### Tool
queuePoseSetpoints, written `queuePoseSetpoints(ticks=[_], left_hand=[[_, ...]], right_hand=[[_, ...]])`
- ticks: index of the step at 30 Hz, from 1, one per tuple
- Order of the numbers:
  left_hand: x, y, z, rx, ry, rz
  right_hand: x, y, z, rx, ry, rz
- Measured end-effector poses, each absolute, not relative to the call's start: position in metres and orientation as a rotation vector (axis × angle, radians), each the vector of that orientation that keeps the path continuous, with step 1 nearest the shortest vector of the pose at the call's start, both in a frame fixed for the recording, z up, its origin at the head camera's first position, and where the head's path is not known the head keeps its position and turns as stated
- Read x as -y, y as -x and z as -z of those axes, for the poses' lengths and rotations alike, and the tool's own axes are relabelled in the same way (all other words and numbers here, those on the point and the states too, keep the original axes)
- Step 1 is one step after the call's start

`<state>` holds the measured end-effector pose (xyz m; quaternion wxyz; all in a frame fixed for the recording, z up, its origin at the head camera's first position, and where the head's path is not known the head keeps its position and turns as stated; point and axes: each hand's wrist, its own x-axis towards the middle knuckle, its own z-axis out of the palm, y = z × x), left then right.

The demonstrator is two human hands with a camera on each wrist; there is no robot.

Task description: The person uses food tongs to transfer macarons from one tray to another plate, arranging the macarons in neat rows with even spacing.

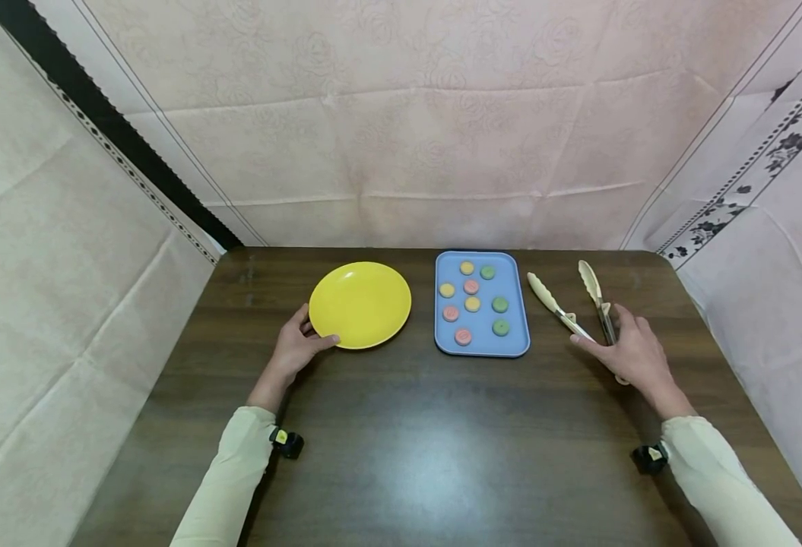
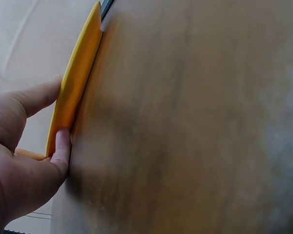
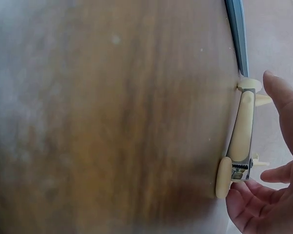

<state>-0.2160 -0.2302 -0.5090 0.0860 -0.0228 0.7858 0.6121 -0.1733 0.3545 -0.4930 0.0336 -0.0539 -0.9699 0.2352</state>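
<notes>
On the dark wooden table lie one round yellow plate, one blue rectangular tray holding nine small coloured discs, and one pair of cream-handled tongs. The left hand pinches the plate's near rim, thumb and fingers curled on it. The right hand rests on the tongs' hinge end with fingers loosely extended, nothing clasped.

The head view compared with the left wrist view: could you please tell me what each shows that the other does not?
Only the head view shows the blue tray with its coloured round pieces, the cream tongs under the right hand, and both sleeves. Only the left wrist view shows, close up and edge-on, the thumb pressed against the plate's rim. Both show the left hand holding the yellow plate on the dark wooden table.
</notes>
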Motion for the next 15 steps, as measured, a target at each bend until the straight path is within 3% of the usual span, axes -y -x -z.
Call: queuePoseSetpoints(ticks=[15], left_hand=[[0.2292, 0.2168, 0.5103, -2.353, 0.075, -1.827]], right_hand=[[-0.3547, 0.1794, 0.4963, 3.041, 0.085, -0.681]])
